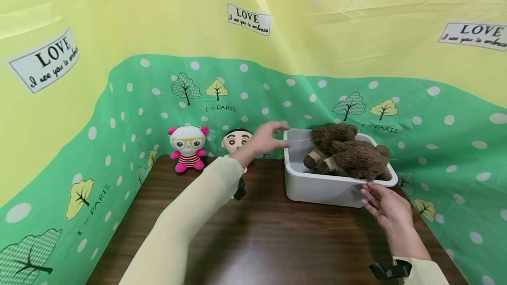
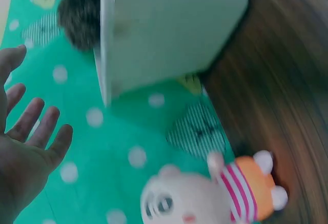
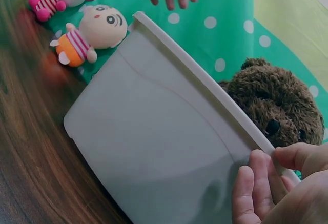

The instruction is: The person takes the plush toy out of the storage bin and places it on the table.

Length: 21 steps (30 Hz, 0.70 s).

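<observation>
A light grey plastic bin with a white rim stands on the right of the table. Brown teddy bear plush lies inside, tan-soled feet toward the left and fur rising above the rim. At the front right, my right hand pinches the rim; the right wrist view shows its thumb on top and fingers against the outer wall. My left hand reaches across to the bin's left rim with thumb and fingers spread. In the left wrist view, that hand holds nothing, its fingertips apart from the bin wall.
A pink and white plush toy in yellow glasses sits at the back left. Beside it, a round-headed doll in a striped top and orange shorts is partly hidden behind my left arm in the head view. Printed green and yellow cloth backs the dark wooden table.
</observation>
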{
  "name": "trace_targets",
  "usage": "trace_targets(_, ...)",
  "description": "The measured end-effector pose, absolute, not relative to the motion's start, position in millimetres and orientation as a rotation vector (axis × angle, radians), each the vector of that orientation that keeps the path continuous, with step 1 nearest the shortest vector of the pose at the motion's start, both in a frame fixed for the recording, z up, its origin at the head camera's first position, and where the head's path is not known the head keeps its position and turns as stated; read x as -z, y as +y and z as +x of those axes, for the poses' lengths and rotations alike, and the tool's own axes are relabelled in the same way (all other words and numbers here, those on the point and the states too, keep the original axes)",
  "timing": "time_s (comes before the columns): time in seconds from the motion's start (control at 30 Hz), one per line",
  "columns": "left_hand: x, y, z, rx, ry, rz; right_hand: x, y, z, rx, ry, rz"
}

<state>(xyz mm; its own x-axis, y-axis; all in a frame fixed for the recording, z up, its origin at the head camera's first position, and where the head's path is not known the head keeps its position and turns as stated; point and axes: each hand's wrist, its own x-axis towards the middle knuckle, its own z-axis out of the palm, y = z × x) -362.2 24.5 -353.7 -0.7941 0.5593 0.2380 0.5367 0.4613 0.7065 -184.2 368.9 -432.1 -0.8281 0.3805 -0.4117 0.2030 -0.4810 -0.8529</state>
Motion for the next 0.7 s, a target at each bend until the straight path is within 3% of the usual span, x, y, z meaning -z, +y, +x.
trace_targets(0.4, 335, 96, -337, -1.341, 2.456, 1.108, 433, 369, -181, -2.454, -1.545, -0.852)
trace_targets(0.7, 346, 130, -327, -1.314, 2.393, 1.075, 434, 367, -181, -2.439, -1.532, -0.863)
